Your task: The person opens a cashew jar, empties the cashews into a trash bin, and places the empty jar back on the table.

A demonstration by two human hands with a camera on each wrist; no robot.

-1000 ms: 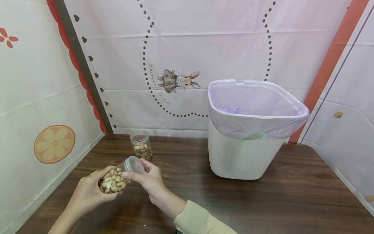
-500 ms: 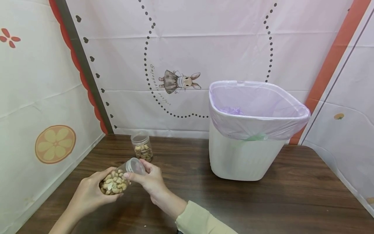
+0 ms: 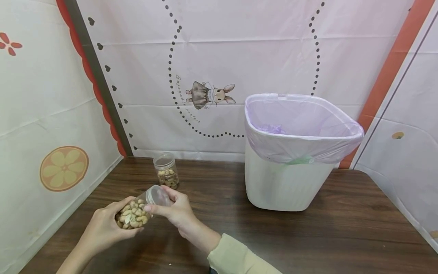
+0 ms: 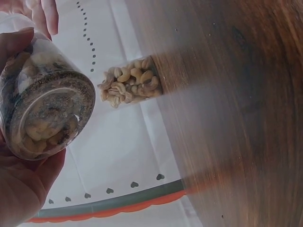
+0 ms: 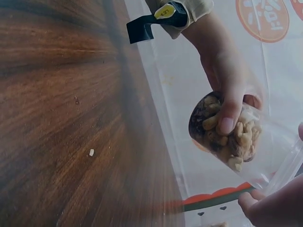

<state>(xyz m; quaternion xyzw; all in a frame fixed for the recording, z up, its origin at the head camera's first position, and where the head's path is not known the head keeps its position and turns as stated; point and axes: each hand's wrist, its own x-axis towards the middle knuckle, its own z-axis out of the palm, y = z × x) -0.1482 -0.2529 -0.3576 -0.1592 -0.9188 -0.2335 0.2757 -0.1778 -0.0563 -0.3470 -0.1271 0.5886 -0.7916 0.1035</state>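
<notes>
My left hand grips the lower part of a clear plastic jar of cashews, tilted above the table with its top toward the right. At the top end, my right hand holds the clear lid between thumb and fingers. The left wrist view shows the base of the jar, with dark bits among the nuts. In the right wrist view, my left thumb presses the side of the jar. A second jar of cashews stands upright just behind the held one.
A white bin with a purple liner stands on the right of the dark wooden table. A small pale crumb lies on the tabletop. Printed cloth walls close in the back and both sides.
Both hands stay on the held jar and its lid with barely any movement. The view shifts very slightly; the second jar and the bin stand where they were.
</notes>
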